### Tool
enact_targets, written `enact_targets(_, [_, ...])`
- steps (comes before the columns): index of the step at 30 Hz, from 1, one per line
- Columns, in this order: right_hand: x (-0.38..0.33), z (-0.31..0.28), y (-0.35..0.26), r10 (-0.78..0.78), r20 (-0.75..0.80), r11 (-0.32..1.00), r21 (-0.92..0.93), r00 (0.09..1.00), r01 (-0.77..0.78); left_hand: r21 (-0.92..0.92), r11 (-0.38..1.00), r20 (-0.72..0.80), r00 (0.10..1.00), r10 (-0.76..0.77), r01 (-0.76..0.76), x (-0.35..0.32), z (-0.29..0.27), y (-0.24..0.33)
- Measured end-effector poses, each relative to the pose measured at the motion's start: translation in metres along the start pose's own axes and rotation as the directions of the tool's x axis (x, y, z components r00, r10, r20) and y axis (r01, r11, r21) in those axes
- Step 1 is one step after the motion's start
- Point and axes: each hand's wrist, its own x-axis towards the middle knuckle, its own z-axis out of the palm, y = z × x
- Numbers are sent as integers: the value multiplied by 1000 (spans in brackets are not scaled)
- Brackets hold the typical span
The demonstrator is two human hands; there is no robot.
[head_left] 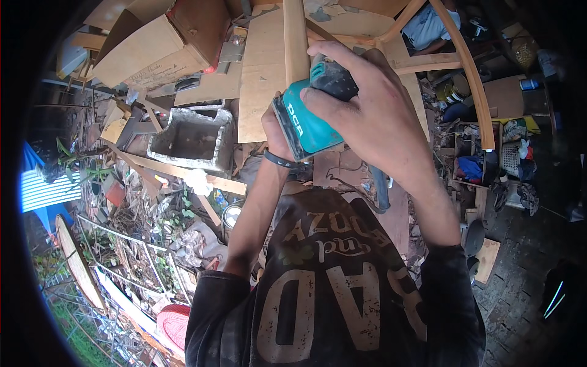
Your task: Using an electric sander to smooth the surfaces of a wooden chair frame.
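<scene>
In the head view, the right grip [376,107] clasps a teal-and-black electric sander [318,131] over the near edge of a brown panel [260,92]. The left grip [278,131] meets its base plate [286,127]; fingers hidden, I cannot tell its hold.

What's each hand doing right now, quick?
Right hand: closed, holding the teal and black plastic power sander.
Left hand: at the sander's flat dark base, fingers mostly hidden, so open or closed cannot be told.
</scene>
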Motion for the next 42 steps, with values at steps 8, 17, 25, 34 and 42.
enact_targets(8, [21,-6,21,14,-14,995,95,1000,-13,401,915,-393,893,217,-46,3,18,-3])
enact_targets(17, [-103,-48,90,356,9,847,418,934,-327,795,605,-193,964,182,45,-27,38,-10])
enact_targets(25, [-167,-46,158,495,-3,862,125,869,-490,824,558,-205,970,132,98,-40,43,-7])
enact_targets(34, [-155,-19,142,431,25,865,272,902,-421,966,37,-258,945,202,256,-34,46,-2])
enact_targets(42, [-126,-28,124,533,-15,614,694,846,-376,756,581,-317,945,-76,301,-32,46,46])
